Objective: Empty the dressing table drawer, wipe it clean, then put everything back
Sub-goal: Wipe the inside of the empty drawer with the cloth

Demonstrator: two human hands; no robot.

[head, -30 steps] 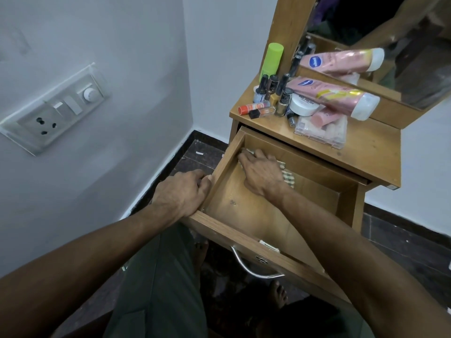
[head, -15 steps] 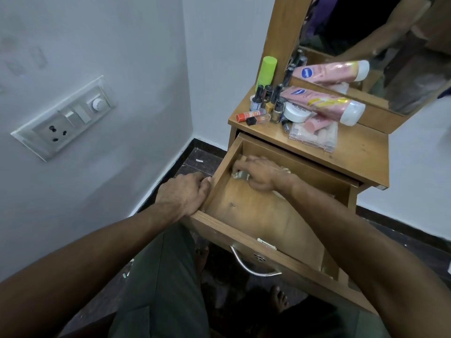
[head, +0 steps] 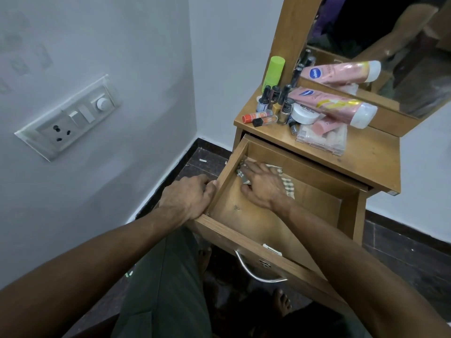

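While my left hand grips the drawer side, my right hand presses the cloth flat in the far left corner.

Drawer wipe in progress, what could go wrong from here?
1. The pink lotion tube lies propped on the white jar; jolting the drawer could roll it off.
2. The left hand grips the drawer's side wall; pushing in may pinch fingers.
3. The right hand presses the checked cloth at the back left corner; the rest may go unwiped.
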